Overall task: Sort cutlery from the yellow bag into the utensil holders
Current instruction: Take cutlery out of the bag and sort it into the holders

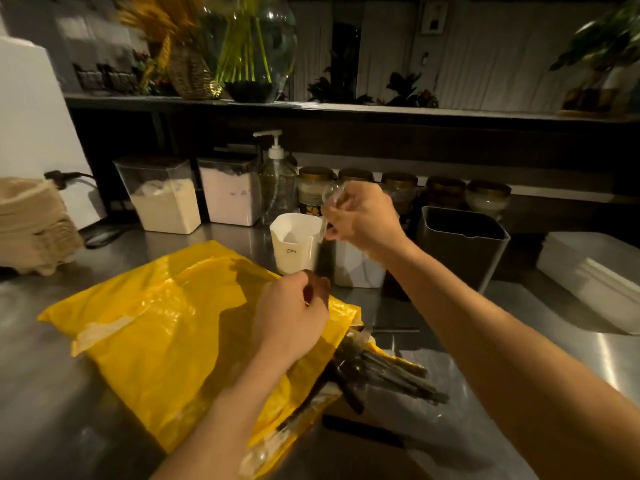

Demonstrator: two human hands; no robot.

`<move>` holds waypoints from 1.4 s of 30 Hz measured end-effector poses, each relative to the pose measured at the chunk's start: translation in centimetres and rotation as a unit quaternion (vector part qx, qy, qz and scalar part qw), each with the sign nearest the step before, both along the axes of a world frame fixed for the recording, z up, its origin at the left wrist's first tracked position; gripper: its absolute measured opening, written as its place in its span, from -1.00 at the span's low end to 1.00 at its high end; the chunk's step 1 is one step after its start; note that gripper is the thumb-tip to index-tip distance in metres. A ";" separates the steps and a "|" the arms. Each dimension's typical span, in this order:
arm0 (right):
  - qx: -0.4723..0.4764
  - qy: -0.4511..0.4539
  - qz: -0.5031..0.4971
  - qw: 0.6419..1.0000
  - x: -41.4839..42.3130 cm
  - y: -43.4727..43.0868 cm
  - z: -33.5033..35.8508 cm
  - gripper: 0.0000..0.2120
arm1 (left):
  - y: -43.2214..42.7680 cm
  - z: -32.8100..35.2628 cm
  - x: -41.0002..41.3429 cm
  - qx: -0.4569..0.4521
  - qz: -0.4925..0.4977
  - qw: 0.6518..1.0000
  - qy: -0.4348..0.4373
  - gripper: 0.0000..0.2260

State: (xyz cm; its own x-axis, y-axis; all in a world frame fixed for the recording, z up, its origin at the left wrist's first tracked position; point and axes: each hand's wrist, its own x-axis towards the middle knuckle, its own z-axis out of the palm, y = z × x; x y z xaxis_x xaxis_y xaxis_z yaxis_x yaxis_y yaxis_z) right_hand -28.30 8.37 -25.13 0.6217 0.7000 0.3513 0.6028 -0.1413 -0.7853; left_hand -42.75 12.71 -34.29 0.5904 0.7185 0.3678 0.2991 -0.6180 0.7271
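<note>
Right hand (360, 216) in a pinch on a blurred clear item (330, 199); left hand (294, 308) curled, contents indiscernible.

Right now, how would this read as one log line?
right hand: holds clear item by white holder | left hand: curled above yellow bag | cutlery: spilling from bag

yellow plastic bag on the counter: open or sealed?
Open. The yellow plastic bag gapes at its right end, and dark wrapped cutlery spills out of it onto the steel counter.
</note>
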 end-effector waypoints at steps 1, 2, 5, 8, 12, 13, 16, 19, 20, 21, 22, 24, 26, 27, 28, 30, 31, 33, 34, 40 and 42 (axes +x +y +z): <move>-0.009 -0.002 -0.020 1.000 0.5 1.7 0.2 -0.93 | -0.1 0.3 -0.4 0.022 -0.004 0.999 0.036 -0.85; -0.022 0.000 -0.032 0.999 1.0 3.6 0.1 -0.91 | -0.1 0.6 -0.8 0.046 -0.006 0.995 0.087 -0.87; -0.066 -0.012 -0.039 0.997 2.1 7.6 -0.7 -0.87 | -0.6 1.2 -1.5 0.147 -0.007 0.955 0.256 -0.70; -0.128 -0.048 -0.042 0.990 2.7 10.0 -1.9 -0.88 | -1.2 2.0 -2.2 0.157 -0.032 0.923 0.351 -0.52; -0.217 -0.090 -0.031 0.972 2.2 11.1 -2.1 -0.84 | -1.2 2.5 -3.3 0.161 -0.068 0.875 0.451 -0.41; -0.228 -0.095 -0.034 0.968 2.0 11.1 -2.1 -0.83 | -1.2 2.5 -3.5 0.169 -0.072 0.868 0.461 -0.44; -0.235 -0.118 -0.028 0.964 1.1 10.1 -1.5 -0.88 | -1.5 2.7 -4.2 0.158 -0.092 0.868 0.461 -0.64; -0.204 -0.104 0.014 0.973 -0.4 6.9 -1.4 -0.76 | -1.8 3.0 -4.6 0.144 -0.112 0.878 0.443 -0.70; -0.187 -0.091 0.023 0.978 -1.2 4.9 -1.7 -0.77 | -2.0 3.0 -4.8 0.141 -0.120 0.878 0.442 -0.67; -0.175 -0.086 0.028 0.980 -1.6 2.9 -2.2 -0.81 | -2.1 3.1 -4.8 0.136 -0.125 0.875 0.448 -0.60; -0.172 -0.087 0.027 0.981 -2.0 0.6 -3.0 -0.84 | -2.4 3.1 -5.0 0.130 -0.128 0.871 0.456 -0.53; -0.187 -0.109 0.029 0.976 -2.3 -3.5 -4.7 -0.85 | -2.3 3.1 -5.1 0.127 -0.126 0.865 0.468 -0.51; -0.219 -0.118 0.019 0.968 -2.3 -6.9 -6.3 -0.82 | -2.2 3.1 -5.4 0.135 -0.120 0.864 0.469 -0.58; -0.233 -0.128 0.009 0.964 -2.4 -8.2 -7.1 -0.81 | -2.1 3.2 -5.4 0.138 -0.116 0.865 0.467 -0.60; -0.240 -0.148 0.000 0.959 -2.6 -9.2 -7.7 -0.81 | -2.0 3.3 -5.4 0.138 -0.113 0.866 0.467 -0.60; -0.238 -0.193 0.008 0.952 -3.2 -10.8 -9.0 -0.83 | -2.2 3.4 -5.5 0.133 -0.110 0.865 0.471 -0.61; -0.236 -0.204 0.029 0.950 -3.6 -11.3 -9.5 -0.84 | -2.3 3.4 -5.5 0.131 -0.111 0.862 0.476 -0.62; -0.235 -0.212 0.073 0.946 -4.5 -12.1 -10.3 -0.86 | -2.4 3.7 -5.8 0.109 -0.119 0.846 0.508 -0.56; -0.230 -0.213 0.086 0.946 -4.8 -12.2 -10.6 -0.86 | -2.4 4.1 -6.2 0.090 -0.120 0.834 0.530 -0.48; -0.172 -0.238 0.147 0.945 -6.6 -11.4 -11.8 -0.83 | -1.0 4.4 -6.3 0.114 -0.062 0.845 0.519 -0.82; -0.164 -0.236 0.201 0.936 -7.8 -10.8 -11.8 -0.84 | -0.6 4.9 -6.3 0.103 -0.045 0.873 0.475 -0.84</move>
State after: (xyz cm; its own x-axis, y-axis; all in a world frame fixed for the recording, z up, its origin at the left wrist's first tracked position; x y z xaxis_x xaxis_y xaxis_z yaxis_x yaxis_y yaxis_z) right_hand -36.09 -2.42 -36.92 0.1141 0.9628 0.2449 0.9284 -0.0156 -0.3712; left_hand -49.05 12.08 -29.40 0.7501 0.6295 -0.2026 0.6498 -0.7585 0.0494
